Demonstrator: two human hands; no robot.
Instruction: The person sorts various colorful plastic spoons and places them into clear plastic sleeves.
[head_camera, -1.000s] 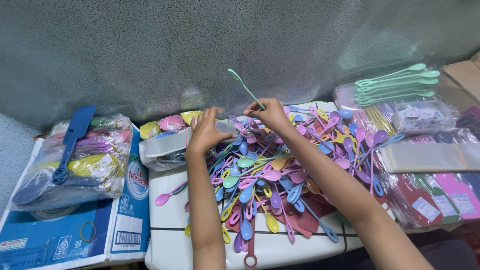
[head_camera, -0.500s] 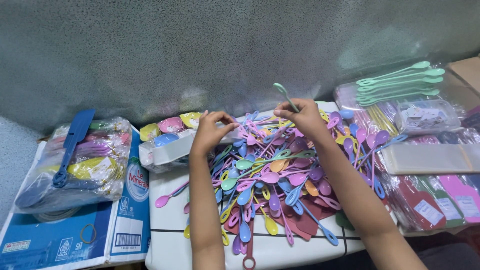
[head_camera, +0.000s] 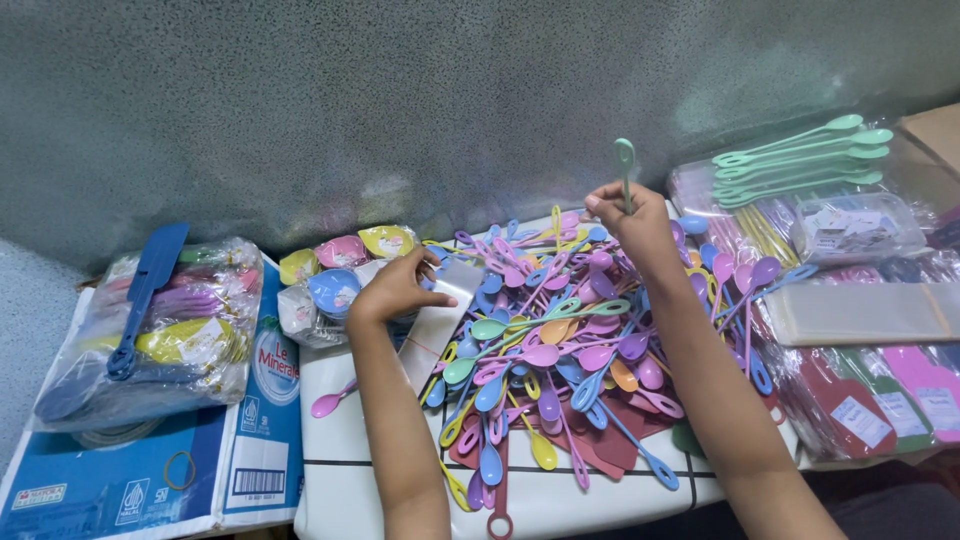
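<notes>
Spoons (head_camera: 560, 370) in many colours lie heaped on the white table (head_camera: 350, 480) right below your arms. Your left hand (head_camera: 395, 290) grips a clear sleeve (head_camera: 435, 325) at the heap's edge. Farther back, your right hand (head_camera: 630, 215) pinches a green spoon (head_camera: 625, 165) upright above the pile.

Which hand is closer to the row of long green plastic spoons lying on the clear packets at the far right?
Right. The right hand, holding a green spoon upright, is just left of the long green plastic spoons. The left hand is farther left, across the spoon pile.
</notes>
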